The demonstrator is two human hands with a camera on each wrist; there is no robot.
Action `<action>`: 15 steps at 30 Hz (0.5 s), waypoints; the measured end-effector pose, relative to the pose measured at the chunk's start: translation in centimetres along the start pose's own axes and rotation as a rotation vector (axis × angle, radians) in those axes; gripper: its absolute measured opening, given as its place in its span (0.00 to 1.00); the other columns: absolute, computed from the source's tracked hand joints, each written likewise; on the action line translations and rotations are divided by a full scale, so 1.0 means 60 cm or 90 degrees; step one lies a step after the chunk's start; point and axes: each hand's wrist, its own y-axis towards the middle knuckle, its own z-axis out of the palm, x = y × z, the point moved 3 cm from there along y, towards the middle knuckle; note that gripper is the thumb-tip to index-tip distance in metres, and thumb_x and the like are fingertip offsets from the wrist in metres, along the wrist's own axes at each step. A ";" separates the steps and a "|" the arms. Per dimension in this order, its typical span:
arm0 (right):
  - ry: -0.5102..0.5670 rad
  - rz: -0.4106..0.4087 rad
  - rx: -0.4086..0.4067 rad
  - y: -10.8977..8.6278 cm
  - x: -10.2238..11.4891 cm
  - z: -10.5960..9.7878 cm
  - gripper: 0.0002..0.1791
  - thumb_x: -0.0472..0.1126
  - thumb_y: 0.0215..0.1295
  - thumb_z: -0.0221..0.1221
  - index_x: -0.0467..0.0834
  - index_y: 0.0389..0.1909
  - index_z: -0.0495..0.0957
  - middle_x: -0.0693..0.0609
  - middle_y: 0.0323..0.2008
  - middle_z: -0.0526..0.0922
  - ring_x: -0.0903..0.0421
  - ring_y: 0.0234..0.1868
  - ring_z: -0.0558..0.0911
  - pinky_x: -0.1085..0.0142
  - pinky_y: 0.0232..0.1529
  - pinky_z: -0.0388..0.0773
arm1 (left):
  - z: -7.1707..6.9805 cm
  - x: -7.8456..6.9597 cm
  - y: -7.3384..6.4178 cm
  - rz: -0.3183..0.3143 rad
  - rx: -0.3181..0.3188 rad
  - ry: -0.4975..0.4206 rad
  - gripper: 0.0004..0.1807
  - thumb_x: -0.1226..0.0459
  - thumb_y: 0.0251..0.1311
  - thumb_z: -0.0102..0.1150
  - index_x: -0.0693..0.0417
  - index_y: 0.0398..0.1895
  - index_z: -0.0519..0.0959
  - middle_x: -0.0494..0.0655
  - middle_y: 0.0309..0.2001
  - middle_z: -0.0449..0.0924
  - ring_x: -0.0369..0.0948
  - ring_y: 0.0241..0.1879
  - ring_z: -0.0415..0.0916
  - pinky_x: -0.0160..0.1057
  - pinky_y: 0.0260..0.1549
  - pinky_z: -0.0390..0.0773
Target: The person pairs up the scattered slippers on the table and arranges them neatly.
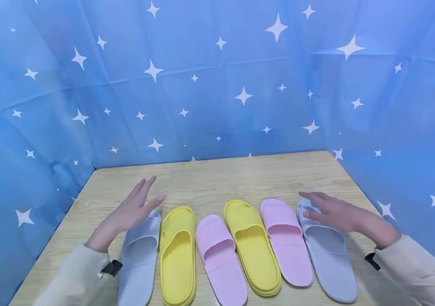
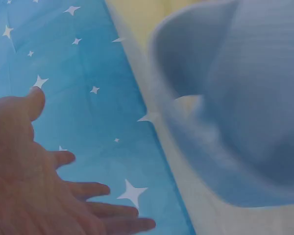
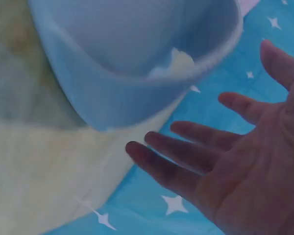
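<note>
Six slippers, several in a side-by-side row, lie on the wooden table with their toes pointing away. At the left end is a grey-blue slipper (image 1: 138, 259), then a yellow slipper (image 1: 178, 263) and a pink slipper (image 1: 223, 267). Further right come another yellow slipper (image 1: 257, 255), another pink slipper (image 1: 290, 250) and a second grey-blue slipper (image 1: 330, 263). My left hand (image 1: 131, 210), fingers spread, hovers over the toe of the left grey-blue slipper. Over the right grey-blue slipper's toe is my right hand (image 1: 337, 212), fingers extended. Both palms hold nothing.
The pale wooden table (image 1: 217, 178) reaches back to a blue curtain (image 1: 202, 106) printed with white stars, which also hangs along the left and right sides. Black straps (image 1: 112, 267) show at the cuffs of light sleeves (image 1: 79, 276).
</note>
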 end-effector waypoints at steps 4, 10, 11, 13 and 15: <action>0.034 0.018 0.028 -0.015 -0.006 0.027 0.43 0.60 0.77 0.53 0.40 0.81 0.54 0.23 0.76 0.55 0.20 0.73 0.60 0.27 0.61 0.67 | 0.025 0.009 -0.040 -0.035 0.044 0.016 0.49 0.37 0.74 0.46 0.51 0.85 0.41 0.74 0.81 0.37 0.75 0.78 0.38 0.82 0.67 0.48; 0.045 0.031 0.020 -0.030 -0.014 0.048 0.43 0.62 0.75 0.54 0.42 0.81 0.55 0.21 0.76 0.52 0.18 0.74 0.56 0.26 0.61 0.66 | 0.053 0.022 -0.082 -0.082 0.139 -0.013 0.58 0.38 0.68 0.57 0.54 0.85 0.35 0.81 0.79 0.31 0.81 0.75 0.29 0.85 0.65 0.41; 0.043 0.030 0.012 -0.031 -0.014 0.049 0.43 0.62 0.75 0.55 0.43 0.81 0.56 0.21 0.76 0.52 0.18 0.74 0.56 0.25 0.61 0.66 | 0.058 0.025 -0.086 -0.085 0.137 -0.021 0.58 0.38 0.67 0.58 0.53 0.85 0.35 0.81 0.79 0.30 0.82 0.75 0.28 0.85 0.65 0.41; 0.042 0.031 0.003 -0.032 -0.014 0.052 0.43 0.62 0.75 0.55 0.44 0.81 0.55 0.21 0.76 0.51 0.18 0.74 0.55 0.25 0.61 0.66 | 0.069 0.030 -0.091 -0.089 0.132 -0.036 0.59 0.39 0.67 0.60 0.52 0.85 0.36 0.80 0.79 0.28 0.80 0.76 0.27 0.85 0.65 0.39; 0.038 0.032 -0.001 -0.032 -0.014 0.056 0.45 0.63 0.74 0.56 0.44 0.82 0.54 0.21 0.77 0.51 0.18 0.74 0.55 0.25 0.60 0.66 | 0.078 0.033 -0.097 -0.093 0.125 -0.030 0.60 0.40 0.64 0.63 0.52 0.85 0.38 0.79 0.79 0.29 0.81 0.75 0.29 0.85 0.64 0.43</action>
